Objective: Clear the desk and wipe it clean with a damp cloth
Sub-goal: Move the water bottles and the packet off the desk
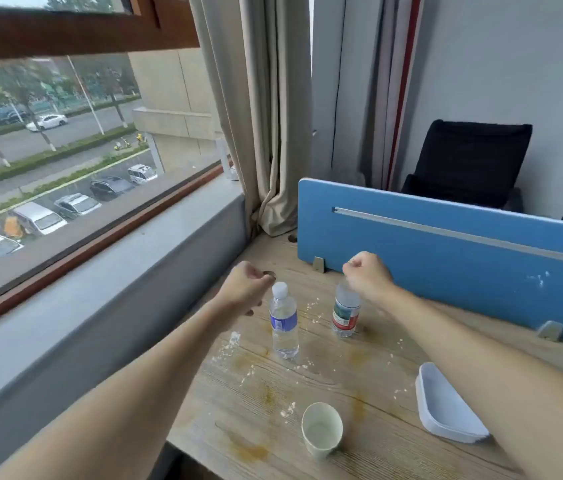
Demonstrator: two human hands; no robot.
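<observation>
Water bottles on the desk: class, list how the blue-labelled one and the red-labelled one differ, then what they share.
The blue-labelled bottle shows its white cap; the red-labelled bottle has its top hidden behind the right hand. The blue-labelled bottle stands nearer the camera; the red-labelled bottle stands closer to the blue partition. Both are clear and upright on the stained desk.

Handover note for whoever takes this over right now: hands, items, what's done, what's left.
Left hand: fingers curled beside the cap of the blue-label bottle; grip unclear.
Right hand: curled over the top of the red-label bottle, hiding it; grip unclear.
Both bottles upright; paper cup and white tray nearer the camera on the desk.
Done: nothing cleared.
Left: remove all four, wipe yellow stains and white crumbs. No cloth in view.
</observation>
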